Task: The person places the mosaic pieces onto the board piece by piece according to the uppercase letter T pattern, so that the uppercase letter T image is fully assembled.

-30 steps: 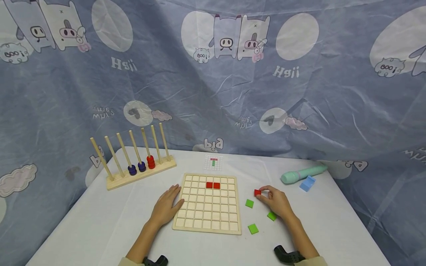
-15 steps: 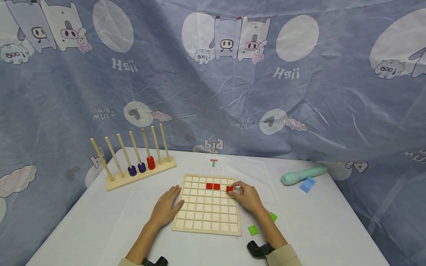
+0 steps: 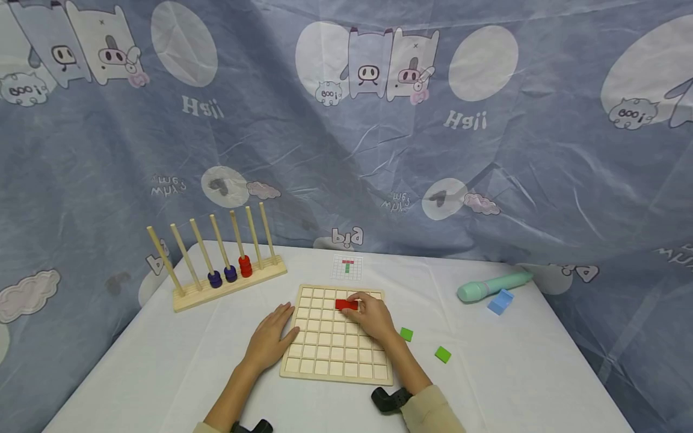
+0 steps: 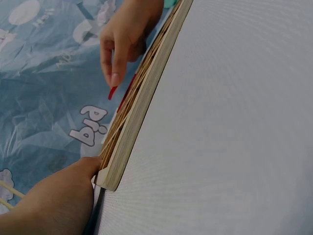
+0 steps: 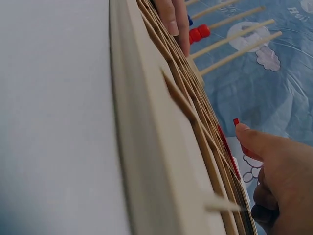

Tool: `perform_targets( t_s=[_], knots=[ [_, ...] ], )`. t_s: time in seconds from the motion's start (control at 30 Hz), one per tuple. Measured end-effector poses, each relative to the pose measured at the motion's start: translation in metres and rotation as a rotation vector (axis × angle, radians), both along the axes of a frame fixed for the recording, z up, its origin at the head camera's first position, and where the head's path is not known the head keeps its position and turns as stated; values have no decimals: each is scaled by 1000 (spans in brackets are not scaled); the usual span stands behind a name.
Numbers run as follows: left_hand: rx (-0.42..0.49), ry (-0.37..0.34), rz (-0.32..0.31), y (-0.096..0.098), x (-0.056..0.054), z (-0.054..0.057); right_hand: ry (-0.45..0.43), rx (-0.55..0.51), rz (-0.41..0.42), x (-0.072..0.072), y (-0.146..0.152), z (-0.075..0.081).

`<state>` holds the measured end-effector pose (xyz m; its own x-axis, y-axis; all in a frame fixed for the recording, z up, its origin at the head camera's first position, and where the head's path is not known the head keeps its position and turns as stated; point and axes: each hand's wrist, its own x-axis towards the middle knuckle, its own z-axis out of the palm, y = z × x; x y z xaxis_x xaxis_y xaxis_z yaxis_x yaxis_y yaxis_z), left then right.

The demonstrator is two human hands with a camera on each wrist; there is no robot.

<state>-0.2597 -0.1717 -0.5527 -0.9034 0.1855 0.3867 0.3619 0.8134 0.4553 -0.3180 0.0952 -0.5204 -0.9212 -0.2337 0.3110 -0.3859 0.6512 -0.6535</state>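
Dial centred on the grid board, twelve towards the curtain; entries from near to far.

Wrist units, black: left (image 3: 262, 426) at seven o'clock, right (image 3: 388, 399) at five. Khaki sleeve (image 3: 433, 411), right arm, beside the latter.

Green tiles, two visible, lying flat on the white table (image 3: 520, 367): one (image 3: 443, 355) a little past three, the other (image 3: 406, 334) at three, nearer the board.

Left hand (image 3: 272, 338): at nine o'clock, laid flat with fingers extended and nothing in its grasp; thumb resting on the board's frame.

Grid board (image 3: 323, 352): pale wood, square, raised frame, divided into shallow cells; flat on the table.

Right hand (image 3: 375, 317): at about two o'clock, above the board; thumb and fingertips closed in a pinch.

Red tile (image 4: 112, 93): in that pinch, tilted, held just above the board in the left wrist view.

Red inlay (image 3: 341, 304): set in the board towards twelve, second row from the far edge, beside the held tile; number of pieces cannot be told.

Blue block (image 3: 500, 302): between two and three. Mint cylinder (image 3: 494, 285): at two, lying on its side just behind.

Peg rack (image 3: 230, 284): at ten; seven upright pegs, dark blue rings on two, red on one.

Pattern card (image 3: 348, 268): at twelve, gridded, printed with a red-and-green T.

Curtain (image 3: 346, 150): blue-grey, printed with cartoon pigs.
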Motion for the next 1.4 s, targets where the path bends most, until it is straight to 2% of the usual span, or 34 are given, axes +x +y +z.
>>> perform_targets(
  t_s=[0.37,0.67,1.0,1.4],
  knots=[
    [-5,-19,-3,-1,2,1,63,44,-14,-9,-31,-2],
    [-2,-15,-7,-1,0,1,40,137,-69,-10,-40,-3],
    [1,7,-6,0,-1,1,10,160,-73,-10,-44,-1],
    [-3,-4,-9,-2,-1,1,-7,188,-74,-12,-46,-2]
  ],
)
